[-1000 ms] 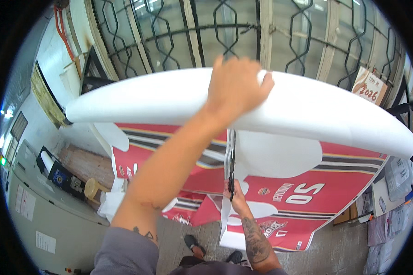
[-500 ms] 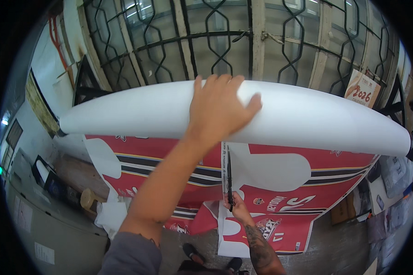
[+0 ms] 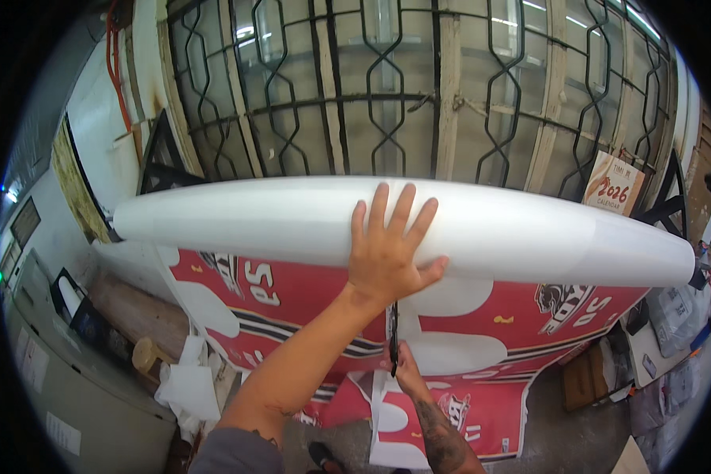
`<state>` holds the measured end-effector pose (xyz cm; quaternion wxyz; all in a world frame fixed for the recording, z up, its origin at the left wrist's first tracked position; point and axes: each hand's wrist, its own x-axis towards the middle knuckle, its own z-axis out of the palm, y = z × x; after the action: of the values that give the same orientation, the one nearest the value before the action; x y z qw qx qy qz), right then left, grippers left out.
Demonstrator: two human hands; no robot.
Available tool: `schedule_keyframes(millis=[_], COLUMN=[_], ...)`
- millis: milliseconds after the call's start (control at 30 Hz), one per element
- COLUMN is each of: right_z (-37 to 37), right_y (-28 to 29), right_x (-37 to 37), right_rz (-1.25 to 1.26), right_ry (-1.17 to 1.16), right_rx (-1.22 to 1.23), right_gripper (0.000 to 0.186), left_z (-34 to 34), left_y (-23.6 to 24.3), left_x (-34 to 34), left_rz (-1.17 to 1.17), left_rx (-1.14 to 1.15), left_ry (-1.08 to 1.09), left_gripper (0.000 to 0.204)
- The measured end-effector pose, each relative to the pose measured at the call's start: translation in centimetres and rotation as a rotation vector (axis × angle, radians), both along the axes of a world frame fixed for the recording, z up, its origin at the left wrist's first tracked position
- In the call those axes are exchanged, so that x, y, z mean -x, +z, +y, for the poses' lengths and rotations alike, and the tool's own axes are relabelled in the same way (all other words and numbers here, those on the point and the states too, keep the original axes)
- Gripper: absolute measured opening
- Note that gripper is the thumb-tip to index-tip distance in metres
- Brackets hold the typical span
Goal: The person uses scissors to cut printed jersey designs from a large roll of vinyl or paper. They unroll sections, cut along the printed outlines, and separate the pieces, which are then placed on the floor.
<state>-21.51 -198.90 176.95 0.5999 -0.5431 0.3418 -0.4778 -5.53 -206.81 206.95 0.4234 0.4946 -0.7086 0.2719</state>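
Observation:
A long white roll [image 3: 253,213] spans the view, with red printed sheet [image 3: 482,316] hanging below it, patterned with white shapes, dark stripes and graphics. My left hand [image 3: 391,253] lies on the roll's front, fingers spread. Below it my right hand [image 3: 405,363] grips black scissors [image 3: 394,340], which point upward along a pale vertical strip between the sheet's left and right panels. The top end of the scissors is close under my left wrist. The lower part of the sheet hangs folded near my feet.
Behind the roll is a barred window [image 3: 387,79], with a paper calendar [image 3: 608,182] at right. A grey cabinet [image 3: 95,395], wooden stool [image 3: 146,351] and white scraps [image 3: 189,391] stand left. Bagged bundles [image 3: 667,320], a pale table [image 3: 648,355] and brown box [image 3: 577,383] are right.
My left hand has moved down from the roll's top to its front, fingers spreading. More printed sheet, with other graphics, now shows below the roll. My right hand still holds the scissors.

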Motion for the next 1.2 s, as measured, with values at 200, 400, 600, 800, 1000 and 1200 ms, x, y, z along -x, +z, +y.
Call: schedule_keyframes(millis=[200,400,600,800,1000,1200], right_z=[-1.5,1.4,0.4,-3.5,-1.1,1.1], right_y=[-0.2,-0.9,-0.9,0.7,-0.8,-3.0], right_x=[0.6,1.2,1.4,3.0,3.1,2.2], right_rz=[0.085,0.064,-0.055,0.095,-0.097,-0.123], right_ry=[0.136,0.047,0.042,0.157,0.13,0.062], right_rx=[-0.179,-0.205,-0.145,-0.128,-0.065,-0.239], right_gripper=[0.035,0.033,0.041,0.038,0.033,0.039], left_z=[-2.3,-4.6,-0.8,-2.0,-5.0,-1.0], left_y=[5.3,9.4,1.1,0.4,8.2,1.9], left_x=[0.1,0.0,2.8,2.9,3.2,5.4], left_rz=[0.019,0.057,0.062,0.038,0.125,0.058], left_rx=[-0.273,-0.755,-0.031,0.095,-0.777,0.016], left_ry=[-0.107,-0.131,-0.007,-0.01,-0.064,-0.054], left_gripper=[0.069,0.051,0.07,0.076,0.062,0.065])
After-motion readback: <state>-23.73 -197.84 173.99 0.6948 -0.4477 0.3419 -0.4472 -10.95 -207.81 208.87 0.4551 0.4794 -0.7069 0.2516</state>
